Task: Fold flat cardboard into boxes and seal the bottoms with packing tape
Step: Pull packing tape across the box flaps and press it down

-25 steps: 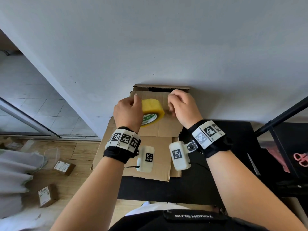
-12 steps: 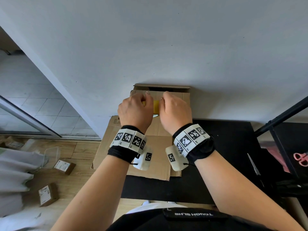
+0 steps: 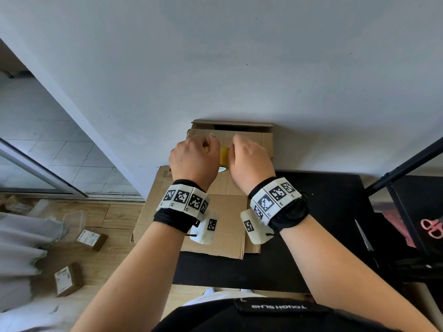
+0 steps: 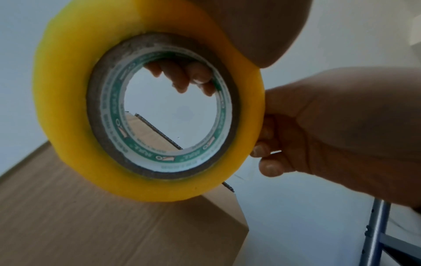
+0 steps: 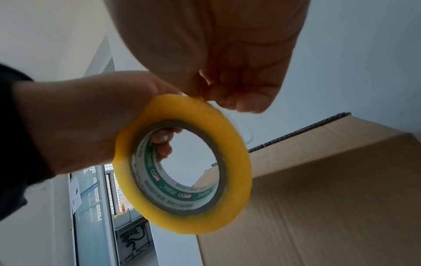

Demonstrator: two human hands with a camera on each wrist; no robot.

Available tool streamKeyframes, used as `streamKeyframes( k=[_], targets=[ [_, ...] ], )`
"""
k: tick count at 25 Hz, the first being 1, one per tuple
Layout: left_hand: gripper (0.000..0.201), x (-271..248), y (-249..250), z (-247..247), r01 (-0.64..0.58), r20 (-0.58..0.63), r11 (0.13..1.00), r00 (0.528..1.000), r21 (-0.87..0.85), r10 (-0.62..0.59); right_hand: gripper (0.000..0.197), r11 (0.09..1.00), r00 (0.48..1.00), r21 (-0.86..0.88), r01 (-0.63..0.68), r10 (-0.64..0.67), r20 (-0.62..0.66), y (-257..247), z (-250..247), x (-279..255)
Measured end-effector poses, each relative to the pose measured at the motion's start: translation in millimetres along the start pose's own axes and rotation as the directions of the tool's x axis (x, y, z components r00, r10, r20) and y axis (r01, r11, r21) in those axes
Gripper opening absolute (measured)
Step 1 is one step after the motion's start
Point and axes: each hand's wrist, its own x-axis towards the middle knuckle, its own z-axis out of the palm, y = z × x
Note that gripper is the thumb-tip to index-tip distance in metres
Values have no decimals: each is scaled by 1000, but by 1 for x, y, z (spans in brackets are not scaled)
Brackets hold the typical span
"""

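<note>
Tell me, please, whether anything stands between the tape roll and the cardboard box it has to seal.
Nothing visible does. The left hand holds the tape roll with fingers through its core, just above the cardboard box; the right hand picks at the roll's outer edge. Only open air shows between roll and box in both wrist views.

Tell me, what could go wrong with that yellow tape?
The left hand holds the tape roll in the air with fingers through its core, so it might slip and drop. The right hand picks at the roll's edge; the thin end could tear or stick back down. Nobody holds the cardboard box, so pulling tape onto it may shift it.
</note>
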Motion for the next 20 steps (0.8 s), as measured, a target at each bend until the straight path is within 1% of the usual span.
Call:
streamKeyframes(
  k=[2, 3, 5, 7, 10, 13, 15, 16, 17, 18, 19, 20],
  targets=[
    [51, 4, -5, -2, 85, 11, 992, 996, -96, -84, 18, 991, 998, 123, -55, 56, -8, 6, 0, 1],
    [52, 6, -8, -3, 140, 25, 977, 990, -162, -138, 20, 976, 996, 197, -90, 92, 1, 11, -1, 1],
    [52, 12, -16, -2, 228, 75, 935, 974, -270, -216, 25, 938, 992, 323, -121, 127, 5, 20, -2, 1],
    [51, 14, -20, 0, 283, 124, 895, 959, -344, -255, 29, 906, 987, 396, -150, 163, -1, 28, -2, 4],
    [54, 13, -24, 5, 351, 190, 829, 936, -435, -296, 31, 859, 981, 477, -186, 189, 42, 35, 1, 5],
    [54, 10, -25, 6, 366, 210, 799, 930, -478, -301, 31, 811, 982, 555, -188, 169, 85, 38, -1, 1],
    [53, 8, -22, 6, 335, 171, 813, 942, -477, -288, 29, 731, 975, 646, -217, 190, 113, 39, -2, 0],
    [53, 7, -21, 5, 311, 146, 826, 950, -469, -275, 25, 713, 975, 667, -215, 197, 104, 38, -2, 0],
    [51, 6, -19, 4, 289, 124, 839, 957, -461, -261, 19, 731, 978, 655, -189, 197, 62, 38, -1, 0],
    [49, 6, -18, 4, 276, 111, 847, 961, -454, -254, 13, 770, 983, 622, -142, 181, 0, 38, 1, 1],
    [47, 7, -17, 3, 273, 107, 849, 962, -453, -252, 12, 803, 987, 590, -86, 150, -61, 36, 2, 0],
    [46, 7, -16, 3, 279, 112, 844, 960, -458, -257, 16, 823, 987, 567, -26, 111, -116, 35, 2, 0]
  ],
)
